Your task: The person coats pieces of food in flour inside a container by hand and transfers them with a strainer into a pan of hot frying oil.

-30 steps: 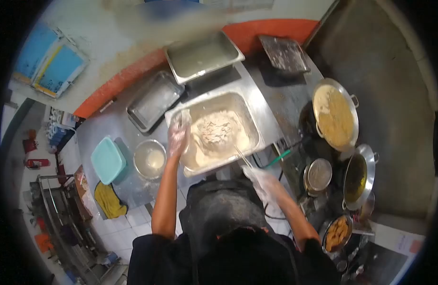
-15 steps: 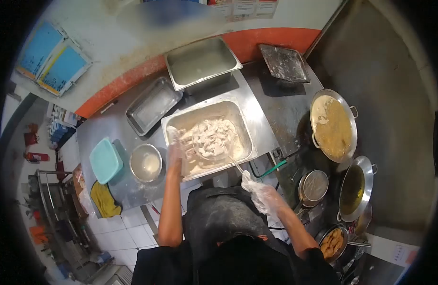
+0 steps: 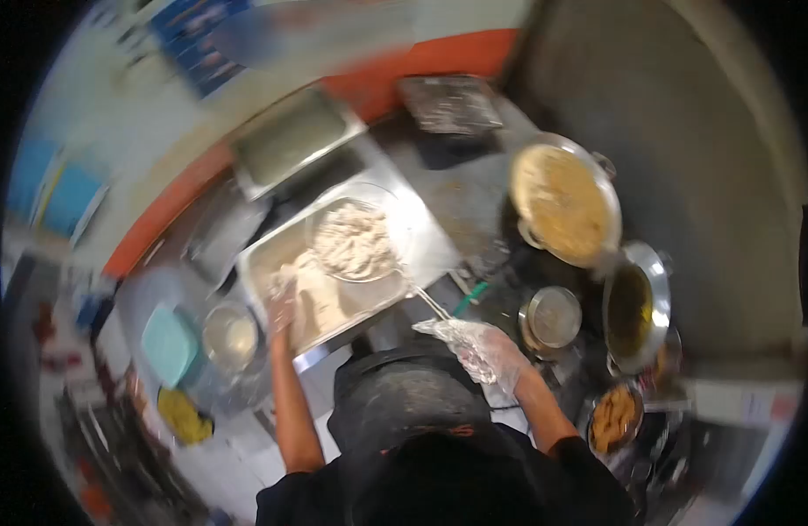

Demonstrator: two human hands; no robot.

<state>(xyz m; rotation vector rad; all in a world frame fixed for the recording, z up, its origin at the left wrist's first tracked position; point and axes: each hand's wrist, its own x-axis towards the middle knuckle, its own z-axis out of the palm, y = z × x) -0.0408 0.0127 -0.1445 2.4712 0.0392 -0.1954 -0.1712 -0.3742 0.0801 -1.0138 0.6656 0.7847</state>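
Observation:
My right hand, in a clear plastic glove, is closed round the handle of a wire strainer. The strainer's bowl is heaped with pale, flour-coated pieces and is over the right part of a deep steel pan. Loose flour covers much of the pan's floor. At the pan's left side, my left hand is dusted with flour, its fingers stretched out and blurred, with nothing visible in them.
Behind stands another steel pan. To the left are a metal bowl, a turquoise container and a yellow cloth. On the right are a wide crumb-filled pan, an oil wok and fried pieces.
The view has swung, shifting the table left and blurring it. The heaped strainer now appears raised higher over the pan, my right hand still on its handle. My left hand stays at the pan's left side.

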